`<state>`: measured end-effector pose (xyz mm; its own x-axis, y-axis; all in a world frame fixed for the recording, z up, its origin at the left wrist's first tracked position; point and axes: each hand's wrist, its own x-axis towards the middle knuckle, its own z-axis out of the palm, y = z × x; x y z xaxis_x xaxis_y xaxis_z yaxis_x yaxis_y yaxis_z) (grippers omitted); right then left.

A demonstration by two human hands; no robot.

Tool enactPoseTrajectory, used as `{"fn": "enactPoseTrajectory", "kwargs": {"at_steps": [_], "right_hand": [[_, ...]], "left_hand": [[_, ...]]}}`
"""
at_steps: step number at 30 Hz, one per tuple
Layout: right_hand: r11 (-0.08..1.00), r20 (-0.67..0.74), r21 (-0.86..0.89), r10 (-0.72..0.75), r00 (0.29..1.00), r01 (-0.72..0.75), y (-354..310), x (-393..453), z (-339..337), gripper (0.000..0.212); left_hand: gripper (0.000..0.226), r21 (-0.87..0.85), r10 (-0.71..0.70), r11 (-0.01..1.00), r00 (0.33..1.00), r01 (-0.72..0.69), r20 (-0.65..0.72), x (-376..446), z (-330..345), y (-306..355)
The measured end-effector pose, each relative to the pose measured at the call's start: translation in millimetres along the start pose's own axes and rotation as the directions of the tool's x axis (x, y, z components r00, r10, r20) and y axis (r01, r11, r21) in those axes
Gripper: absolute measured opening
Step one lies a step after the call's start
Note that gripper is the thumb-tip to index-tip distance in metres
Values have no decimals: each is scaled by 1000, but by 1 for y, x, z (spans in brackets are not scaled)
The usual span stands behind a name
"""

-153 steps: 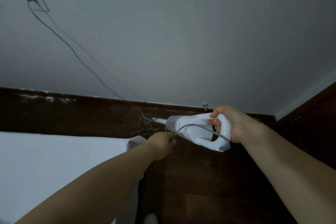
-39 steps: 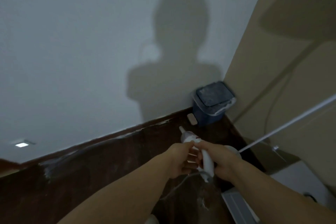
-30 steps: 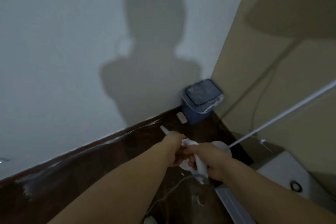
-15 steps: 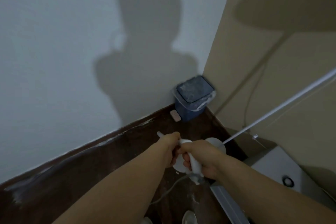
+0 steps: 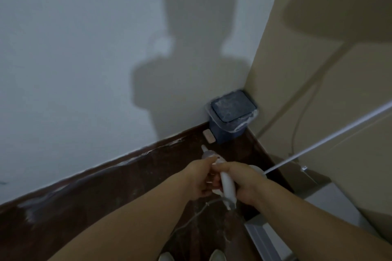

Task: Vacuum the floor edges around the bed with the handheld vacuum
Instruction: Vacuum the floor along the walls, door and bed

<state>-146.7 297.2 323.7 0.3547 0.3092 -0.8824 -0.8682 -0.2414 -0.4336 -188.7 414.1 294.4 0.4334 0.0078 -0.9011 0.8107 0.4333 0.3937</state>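
Note:
The white handheld vacuum (image 5: 228, 188) is held out over the dark wooden floor (image 5: 131, 188), its narrow nozzle (image 5: 204, 148) pointing toward the skirting near the room corner. My right hand (image 5: 244, 182) grips the vacuum's handle from the right. My left hand (image 5: 198, 178) curls its fingers round the vacuum body from the left. A grey cord (image 5: 191, 218) trails down from the back of the handle. The bed is out of view.
A blue lidded bin (image 5: 232, 115) with a plastic liner stands in the corner, a small flat pink object (image 5: 209, 136) on the floor beside it. A white rod (image 5: 326, 140) slants across the right. A grey-white unit (image 5: 331, 209) sits low right. My feet (image 5: 191, 256) show below.
Since five seconds ago I have turned from the bedside wall to the corner with the bin. Over the last second both hands and the vacuum stayed almost still; the view shifted slightly.

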Motion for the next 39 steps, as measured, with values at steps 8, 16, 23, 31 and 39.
{"fn": "enactPoseTrajectory", "kwargs": {"at_steps": [8,16,23,31,39], "right_hand": [[957,149,-277,-43,988,83,-7,-2,17,30],[971,-118,-205,99,988,-122,-18,13,3,32],[849,-22,-350,415,910,-396,27,36,53,63],[966,-90,-231,97,991,-115,0,29,59,23],[989,-51,-81,122,991,-126,-6,19,70,38]], "left_hand": [[41,-64,-88,994,995,92,53,-3,-18,17],[12,-364,-72,929,997,68,3,-11,-57,2],[9,-443,2,895,994,46,109,-33,-78,-6],[9,-39,95,995,990,-91,102,-54,-45,-4],[62,273,174,944,983,-183,58,-43,-76,-7]]}}
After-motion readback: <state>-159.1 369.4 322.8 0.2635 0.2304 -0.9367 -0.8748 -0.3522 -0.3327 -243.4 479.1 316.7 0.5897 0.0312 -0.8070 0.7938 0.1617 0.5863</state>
